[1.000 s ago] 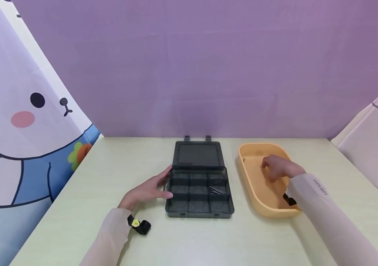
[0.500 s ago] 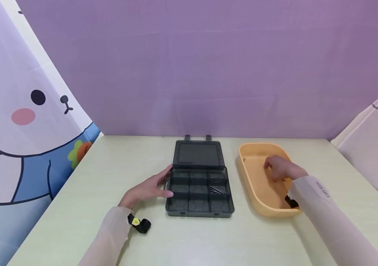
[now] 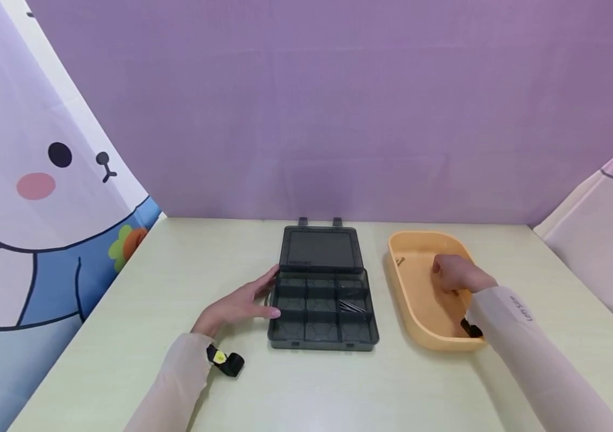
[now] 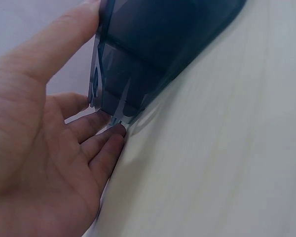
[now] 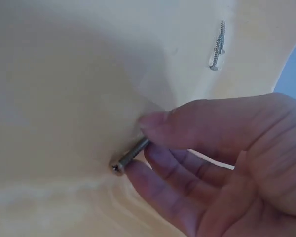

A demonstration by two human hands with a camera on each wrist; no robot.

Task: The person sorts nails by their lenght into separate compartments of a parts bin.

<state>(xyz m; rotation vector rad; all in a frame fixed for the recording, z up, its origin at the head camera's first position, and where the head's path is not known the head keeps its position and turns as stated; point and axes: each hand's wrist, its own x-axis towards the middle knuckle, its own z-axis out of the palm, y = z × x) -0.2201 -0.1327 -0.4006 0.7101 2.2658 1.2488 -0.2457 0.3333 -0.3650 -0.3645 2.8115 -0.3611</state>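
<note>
A dark translucent compartment box (image 3: pixel 322 336) lies with its lid (image 3: pixel 321 247) folded back on the table. My left hand (image 3: pixel 239 309) rests against its left side, thumb at the rim and fingers loosely bent along the wall, as the left wrist view shows. Several thin metal pieces (image 3: pixel 352 308) lie in its middle right compartment. Inside the orange tray (image 3: pixel 409 315) to the right is my right hand (image 3: pixel 454 273). In the right wrist view its thumb and fingers pinch a screw (image 5: pixel 132 155) with a cross-slotted head, low over the tray floor; its tip is hidden.
Small screws (image 5: pixel 217 52) lie in the tray by its wall, beyond the right hand. The tray's raised rim surrounds that hand. A purple cloth (image 3: pixel 306 120) hangs behind the pale table (image 3: pixel 306 390).
My right hand has shifted slightly to the right inside the tray. More of the screws by the tray's left wall shows now. My left hand stays at the box.
</note>
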